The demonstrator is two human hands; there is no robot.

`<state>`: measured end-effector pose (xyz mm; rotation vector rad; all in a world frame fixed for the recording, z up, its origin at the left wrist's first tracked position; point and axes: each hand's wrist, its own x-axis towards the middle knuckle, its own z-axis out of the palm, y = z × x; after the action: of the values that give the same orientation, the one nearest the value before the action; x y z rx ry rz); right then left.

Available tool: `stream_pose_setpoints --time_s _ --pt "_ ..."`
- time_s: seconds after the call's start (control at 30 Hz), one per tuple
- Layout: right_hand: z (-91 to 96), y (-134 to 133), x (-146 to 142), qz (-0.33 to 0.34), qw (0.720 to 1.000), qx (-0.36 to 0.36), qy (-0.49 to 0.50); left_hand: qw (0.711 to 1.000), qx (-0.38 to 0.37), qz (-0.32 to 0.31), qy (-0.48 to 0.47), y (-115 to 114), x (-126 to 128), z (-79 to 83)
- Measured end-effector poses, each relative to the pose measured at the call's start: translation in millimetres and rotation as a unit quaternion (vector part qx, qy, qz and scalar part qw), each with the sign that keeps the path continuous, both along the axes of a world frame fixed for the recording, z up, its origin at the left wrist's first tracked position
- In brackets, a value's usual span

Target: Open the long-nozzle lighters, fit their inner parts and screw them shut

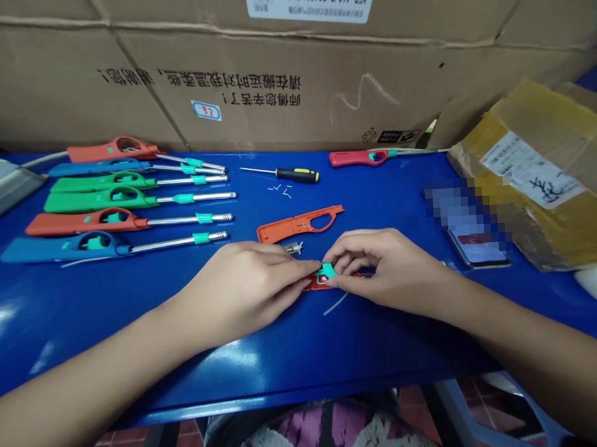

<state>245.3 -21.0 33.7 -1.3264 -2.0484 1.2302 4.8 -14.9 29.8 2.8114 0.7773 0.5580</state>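
Observation:
Both hands meet at the middle of the blue table [134, 325]. My left hand [246, 283] and my right hand [381, 266] pinch together around a small teal trigger piece [327, 271] that sits on an orange lighter shell half [316, 284], mostly hidden under the fingers. Just beyond them lies the other orange shell half [301, 225], empty, with a small metal part [294, 248] beside it. A thin white wire [335, 304] trails out below my right hand.
Several long-nosed lighters, orange, blue and green [122, 201], lie in a row at the left. A screwdriver [288, 174], tiny screws [279, 189] and a red lighter [370, 157] lie further back. A phone [477, 249], a taped parcel [540, 171] and cardboard boxes [270, 71] surround them.

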Motion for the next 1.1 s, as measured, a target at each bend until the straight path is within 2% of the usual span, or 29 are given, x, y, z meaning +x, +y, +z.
stream_pose_setpoints --time_s 0.3,0.7,0.83,1.0,1.1 --pt "1.6 1.1 2.6 0.005 0.999 0.032 -0.017 0.999 0.021 -0.005 0.044 -2.6 -1.1 -1.5" --pt "3.0 0.9 2.1 0.027 0.994 0.092 -0.052 0.998 0.055 0.001 0.038 -8.0 3.0 -5.1" --pt "6.1 1.6 2.7 0.035 0.993 0.093 -0.066 0.999 0.032 0.000 0.032 -8.8 2.9 -7.1" --pt "8.6 1.3 3.1 0.039 0.993 0.090 -0.068 0.999 -0.014 0.042 -0.003 -8.6 3.5 -9.8" --pt "8.1 1.2 3.3 0.038 0.992 0.095 -0.071 0.998 -0.033 0.042 -0.015 -7.7 4.8 -10.2"
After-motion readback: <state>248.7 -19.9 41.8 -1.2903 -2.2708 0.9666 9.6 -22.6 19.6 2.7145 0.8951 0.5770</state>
